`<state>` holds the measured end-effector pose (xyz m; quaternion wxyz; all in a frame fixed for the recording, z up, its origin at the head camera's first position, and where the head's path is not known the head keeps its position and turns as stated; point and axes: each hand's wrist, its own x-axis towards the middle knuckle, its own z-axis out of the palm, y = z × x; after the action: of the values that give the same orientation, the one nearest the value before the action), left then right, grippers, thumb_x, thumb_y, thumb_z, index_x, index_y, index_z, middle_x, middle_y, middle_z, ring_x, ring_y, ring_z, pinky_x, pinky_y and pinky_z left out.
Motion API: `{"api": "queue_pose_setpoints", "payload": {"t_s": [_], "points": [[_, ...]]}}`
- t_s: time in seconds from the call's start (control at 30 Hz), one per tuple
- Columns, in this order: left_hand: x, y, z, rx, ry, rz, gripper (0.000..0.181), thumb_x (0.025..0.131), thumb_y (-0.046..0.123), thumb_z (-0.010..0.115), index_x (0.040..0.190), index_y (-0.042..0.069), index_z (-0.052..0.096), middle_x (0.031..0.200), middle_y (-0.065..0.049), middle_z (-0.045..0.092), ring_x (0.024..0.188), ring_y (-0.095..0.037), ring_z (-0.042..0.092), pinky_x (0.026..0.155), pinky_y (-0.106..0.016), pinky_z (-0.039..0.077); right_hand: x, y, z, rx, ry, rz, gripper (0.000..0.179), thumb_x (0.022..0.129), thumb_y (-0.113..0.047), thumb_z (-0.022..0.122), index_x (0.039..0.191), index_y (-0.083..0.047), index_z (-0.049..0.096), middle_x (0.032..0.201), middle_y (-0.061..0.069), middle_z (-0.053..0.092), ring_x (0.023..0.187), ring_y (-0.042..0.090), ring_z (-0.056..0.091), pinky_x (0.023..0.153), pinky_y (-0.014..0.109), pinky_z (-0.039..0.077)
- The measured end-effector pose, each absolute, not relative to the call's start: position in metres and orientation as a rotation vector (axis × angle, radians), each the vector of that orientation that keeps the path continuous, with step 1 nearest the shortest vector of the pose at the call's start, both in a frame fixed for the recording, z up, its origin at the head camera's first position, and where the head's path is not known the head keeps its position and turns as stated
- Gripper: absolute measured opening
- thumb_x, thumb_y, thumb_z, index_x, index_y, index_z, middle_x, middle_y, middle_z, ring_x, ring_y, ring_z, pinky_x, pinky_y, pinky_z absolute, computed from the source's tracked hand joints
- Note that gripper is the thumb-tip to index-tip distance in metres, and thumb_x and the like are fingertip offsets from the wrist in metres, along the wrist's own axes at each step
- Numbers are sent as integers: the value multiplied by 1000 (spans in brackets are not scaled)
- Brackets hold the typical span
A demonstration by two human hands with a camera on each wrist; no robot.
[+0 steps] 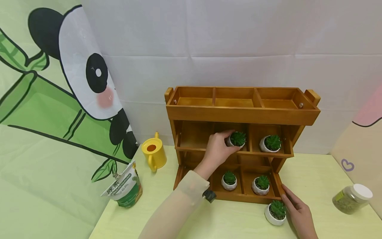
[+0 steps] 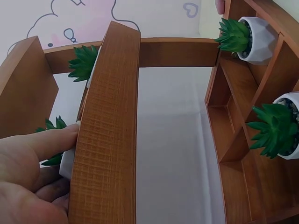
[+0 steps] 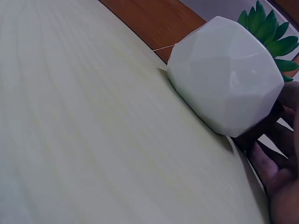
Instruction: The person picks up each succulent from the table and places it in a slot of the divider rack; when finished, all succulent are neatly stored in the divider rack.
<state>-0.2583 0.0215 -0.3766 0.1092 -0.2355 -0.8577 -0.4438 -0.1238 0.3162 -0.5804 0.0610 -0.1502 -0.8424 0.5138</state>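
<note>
My left hand [image 1: 219,149] pinches a small potted succulent [image 1: 238,139] between thumb and fingers at the middle compartment of the middle tier of a brown wooden shelf [image 1: 243,114]. In the left wrist view, the tier's front board partly hides that pot. Another potted succulent [image 1: 271,143] sits in the compartment to the right. Two more, a left one [image 1: 229,181] and a right one [image 1: 261,185], stand in the bottom tier. My right hand [image 1: 299,212] touches the bottom tier's right front corner with extended fingers. Just left of it, a white-potted succulent [image 3: 224,77] stands on the table.
A yellow watering can [image 1: 154,154] stands left of the shelf, with a green-and-white bag [image 1: 126,189] nearer the front. At the right is a lidded jar [image 1: 352,199]. A small black object [image 1: 209,196] shows by the left sleeve. Behind the shelf hangs a white cloth [image 1: 209,49].
</note>
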Motion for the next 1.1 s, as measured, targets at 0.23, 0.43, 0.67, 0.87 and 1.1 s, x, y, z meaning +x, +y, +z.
{"api": "queue_pose_setpoints", "payload": {"t_s": [0.23, 0.43, 0.67, 0.87, 1.1], "points": [[-261, 23, -375, -678, -2534, -1293, 54, 85, 18, 90, 135, 11, 72, 124, -4, 74, 112, -19, 69, 93, -29, 57, -124, 316, -581, -439, -2546, 1545, 65, 104, -56, 55, 158, -21, 49, 157, 11, 45, 118, -18, 41, 86, 0, 38], [-259, 23, -373, -666, -2547, -1287, 50, 86, 16, 89, 132, 10, 72, 120, -6, 75, 110, -21, 70, 93, -31, 57, -124, 316, -581, -437, -2539, 1554, 65, 104, -56, 56, 158, -21, 49, 158, 11, 45, 118, -18, 41, 86, 0, 39], [-258, 23, -372, -653, -2566, -1278, 51, 87, 15, 88, 134, 9, 70, 122, -8, 74, 111, -23, 70, 94, -34, 57, -123, 317, -582, -430, -2535, 1548, 64, 104, -54, 56, 157, -19, 50, 157, 11, 46, 116, -20, 41, 87, 0, 39], [-257, 22, -372, -665, -2562, -1271, 54, 88, 16, 87, 138, 7, 68, 125, -9, 73, 114, -25, 69, 96, -36, 57, -124, 317, -581, -434, -2535, 1550, 64, 104, -54, 56, 157, -19, 50, 157, 11, 46, 117, -19, 41, 87, 0, 39], [-253, 23, -369, -634, -2651, -1181, 58, 91, 18, 84, 144, 4, 63, 130, -11, 71, 117, -25, 68, 97, -35, 56, -123, 316, -581, -431, -2532, 1546, 64, 105, -53, 56, 157, -18, 50, 157, 12, 46, 115, -21, 41, 87, 0, 39]]}}
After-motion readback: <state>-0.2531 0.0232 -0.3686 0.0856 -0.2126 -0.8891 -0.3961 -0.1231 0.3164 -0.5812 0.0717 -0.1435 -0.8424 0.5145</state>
